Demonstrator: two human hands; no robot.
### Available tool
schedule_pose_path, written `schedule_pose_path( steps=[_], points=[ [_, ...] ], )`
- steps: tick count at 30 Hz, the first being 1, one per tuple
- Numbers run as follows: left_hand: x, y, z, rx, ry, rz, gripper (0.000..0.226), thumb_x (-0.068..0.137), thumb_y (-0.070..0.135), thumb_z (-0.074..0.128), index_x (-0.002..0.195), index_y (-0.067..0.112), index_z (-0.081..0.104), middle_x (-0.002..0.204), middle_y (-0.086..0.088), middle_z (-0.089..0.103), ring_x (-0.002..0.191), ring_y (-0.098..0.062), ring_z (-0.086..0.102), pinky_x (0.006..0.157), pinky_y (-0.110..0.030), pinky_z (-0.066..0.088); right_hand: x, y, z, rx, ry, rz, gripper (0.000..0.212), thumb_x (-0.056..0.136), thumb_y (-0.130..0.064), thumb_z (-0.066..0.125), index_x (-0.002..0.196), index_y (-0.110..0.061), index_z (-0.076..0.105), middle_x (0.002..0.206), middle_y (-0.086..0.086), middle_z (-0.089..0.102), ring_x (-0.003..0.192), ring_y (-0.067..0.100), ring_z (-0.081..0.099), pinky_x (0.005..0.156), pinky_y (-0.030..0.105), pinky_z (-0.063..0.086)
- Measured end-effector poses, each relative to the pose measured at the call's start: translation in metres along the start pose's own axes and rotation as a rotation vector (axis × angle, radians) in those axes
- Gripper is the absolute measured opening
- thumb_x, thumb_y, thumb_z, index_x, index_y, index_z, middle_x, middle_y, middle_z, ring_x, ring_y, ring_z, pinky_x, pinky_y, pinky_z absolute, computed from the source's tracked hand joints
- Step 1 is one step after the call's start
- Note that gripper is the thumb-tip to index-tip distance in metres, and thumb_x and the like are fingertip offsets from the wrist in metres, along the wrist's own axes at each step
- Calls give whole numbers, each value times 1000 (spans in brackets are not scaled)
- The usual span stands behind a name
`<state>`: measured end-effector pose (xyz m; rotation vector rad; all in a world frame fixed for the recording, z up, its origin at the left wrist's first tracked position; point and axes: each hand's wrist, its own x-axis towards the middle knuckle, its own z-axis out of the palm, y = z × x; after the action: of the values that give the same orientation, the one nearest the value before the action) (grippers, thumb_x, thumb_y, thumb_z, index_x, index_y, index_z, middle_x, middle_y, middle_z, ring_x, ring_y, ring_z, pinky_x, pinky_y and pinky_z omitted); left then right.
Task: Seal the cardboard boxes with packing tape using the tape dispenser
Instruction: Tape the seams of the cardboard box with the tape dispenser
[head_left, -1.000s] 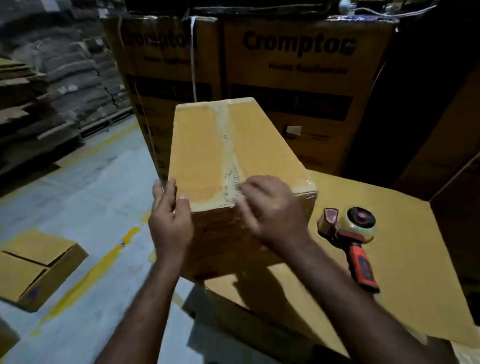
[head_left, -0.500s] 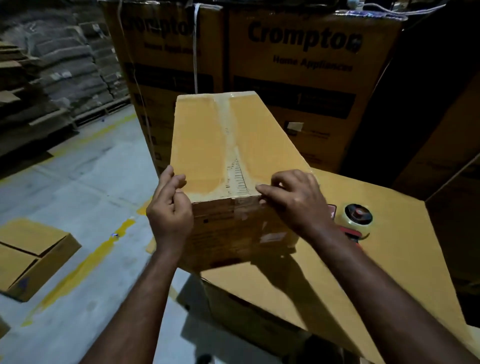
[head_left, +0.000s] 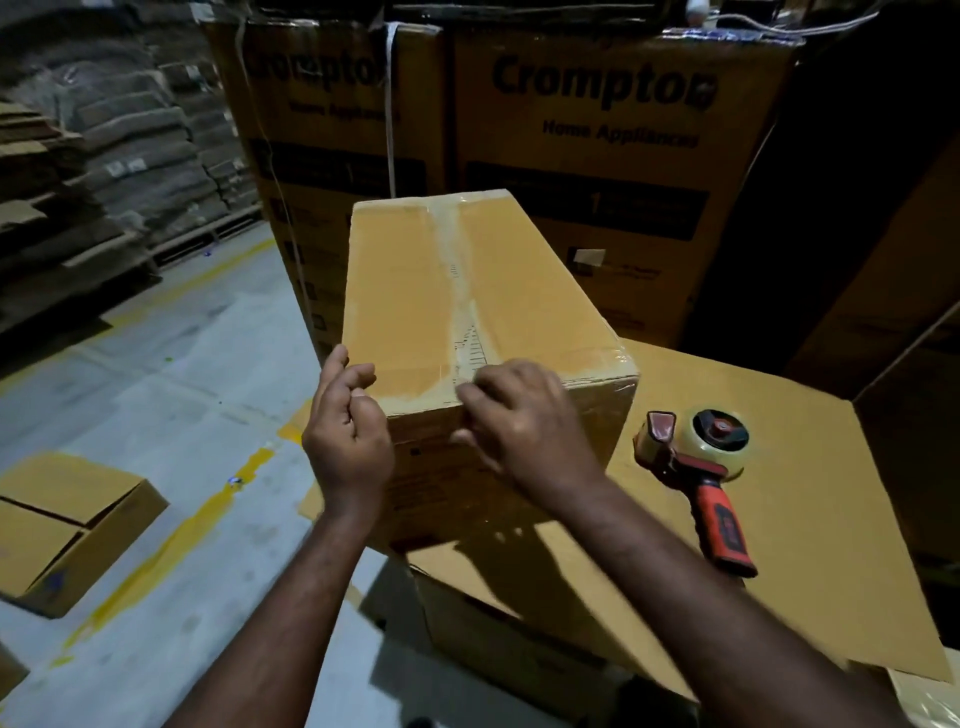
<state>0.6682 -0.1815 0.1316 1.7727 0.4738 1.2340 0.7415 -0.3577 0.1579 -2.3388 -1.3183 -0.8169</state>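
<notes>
Closest to me, my left hand (head_left: 348, 441) hangs at the near left corner of the cardboard box (head_left: 405, 291). Its fingers are loosely curled with nothing between them, and I cannot tell whether they brush the corner. My right hand (head_left: 524, 426) sits on the box's near top edge, its bent fingertips (head_left: 470, 396) on the end of the tape strip (head_left: 457, 270) where it folds over that edge. The hand is blurred, so I cannot tell if it pinches the tape or only presses it.

The box stands upright on a large flat carton (head_left: 789, 545), with the strip running along the middle of its top. To the right of the box the tape dispenser (head_left: 696, 457) lies on that carton, apart from both hands, its red and black handle pointing back toward me.

Down to the left a small box (head_left: 67, 519) rests on the grey floor (head_left: 156, 364) beside a yellow line (head_left: 171, 545). Behind everything stand tall cartons printed "Crompton" (head_left: 613, 130), and at far left dim stacks (head_left: 104, 156).
</notes>
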Motion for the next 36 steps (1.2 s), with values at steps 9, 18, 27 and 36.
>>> schedule_pose_path(
  steps=[9, 18, 27, 36],
  points=[
    [5, -4, -8, 37, -69, 77, 35, 89, 7, 43, 101, -4, 74, 138, -18, 61, 114, 23, 52, 80, 3, 38, -15, 51, -27, -86, -64, 85, 43, 86, -49, 64, 127, -37, 65, 123, 5, 61, 112, 29, 52, 93, 49, 36],
    [5, -1, -4, -53, -91, -114, 49, 94, 24, 41, 136, 8, 60, 157, -6, 44, 143, -13, 44, 105, -9, 38, -42, 81, -34, 251, 18, 667, 72, 90, -31, 71, 153, -18, 39, 153, 6, 45, 138, 21, 45, 113, 33, 39],
    [8, 11, -9, -115, -176, -319, 48, 108, 9, 36, 156, 11, 36, 163, -2, 35, 150, -10, 31, 124, -31, 26, -32, 77, -42, 368, 70, 813, 60, 87, -24, 76, 142, -21, 53, 128, 2, 67, 94, 4, 62, 70, 9, 51],
    [22, 23, -25, -48, -292, -395, 50, 106, 14, 42, 156, 22, 40, 153, 4, 49, 133, -4, 49, 113, -30, 40, -37, 80, -50, 558, 34, 876, 57, 89, -11, 74, 142, -14, 54, 133, 0, 62, 111, 4, 60, 78, 1, 45]
  ],
)
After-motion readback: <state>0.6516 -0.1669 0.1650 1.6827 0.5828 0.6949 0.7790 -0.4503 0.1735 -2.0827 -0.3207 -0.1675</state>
